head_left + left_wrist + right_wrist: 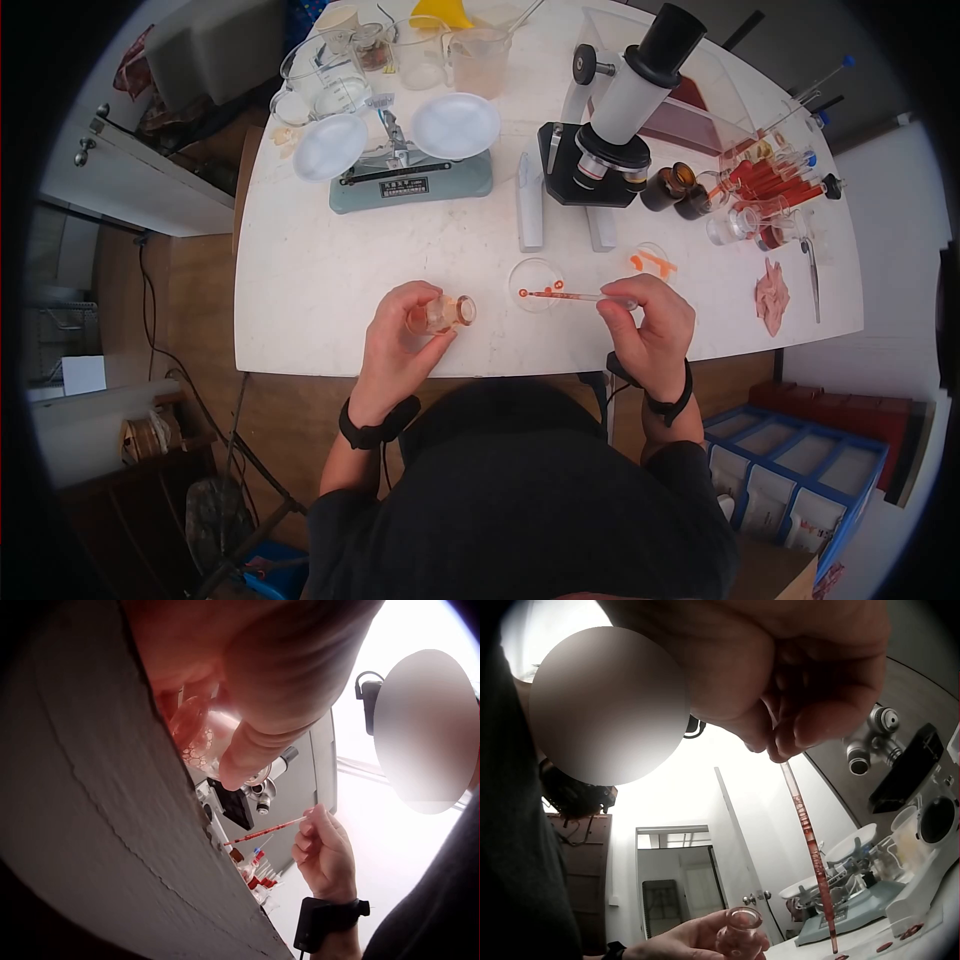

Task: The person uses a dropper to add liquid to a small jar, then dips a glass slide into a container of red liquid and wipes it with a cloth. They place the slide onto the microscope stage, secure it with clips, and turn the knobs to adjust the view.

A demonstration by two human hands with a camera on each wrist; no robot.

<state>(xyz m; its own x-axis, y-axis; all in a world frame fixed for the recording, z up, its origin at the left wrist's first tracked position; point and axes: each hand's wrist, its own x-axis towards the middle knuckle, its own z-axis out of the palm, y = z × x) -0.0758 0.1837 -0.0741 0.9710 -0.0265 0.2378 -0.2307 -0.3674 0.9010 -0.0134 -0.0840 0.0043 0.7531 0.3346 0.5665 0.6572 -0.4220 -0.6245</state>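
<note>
My left hand (397,338) grips a small clear glass bottle (443,314) with reddish bubbly residue, its open mouth leaning to the right. Between thumb and fingers, my right hand (651,328) pinches a glass dropper (811,844) that has broken red liquid along its tube. The dropper reaches left, its tip close over a shallow clear petri dish (518,297). Several orange-red drops or rings lie in that dish. Farther right is a second petri dish (655,252) holding orange strips, just beyond my right hand.
A microscope (600,150) stands behind the dishes. Left of it is a balance scale (415,187) with two white pans, glass beakers (415,65) behind. To the right are brown bottles (665,188), red-filled tubes (765,185), a crumpled pink cloth (771,297) and tweezers (814,285).
</note>
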